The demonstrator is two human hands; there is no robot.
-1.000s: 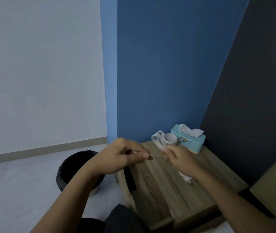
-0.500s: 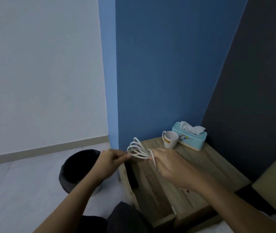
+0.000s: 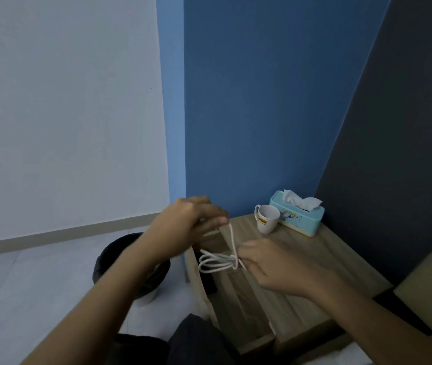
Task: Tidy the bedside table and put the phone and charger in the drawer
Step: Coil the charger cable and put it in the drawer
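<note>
We hold the white charger cable in the air over the near left edge of the bedside table. Our right hand pinches the looped bundle. Our left hand pinches the loose end above. A mug and a tissue box sit far back.

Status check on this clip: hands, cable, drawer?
Right hand pinches coiled white cable at its waist. Left hand holds the free end raised, wrapping. Drawer open below. Mug, tissue box at back, clear.
</note>
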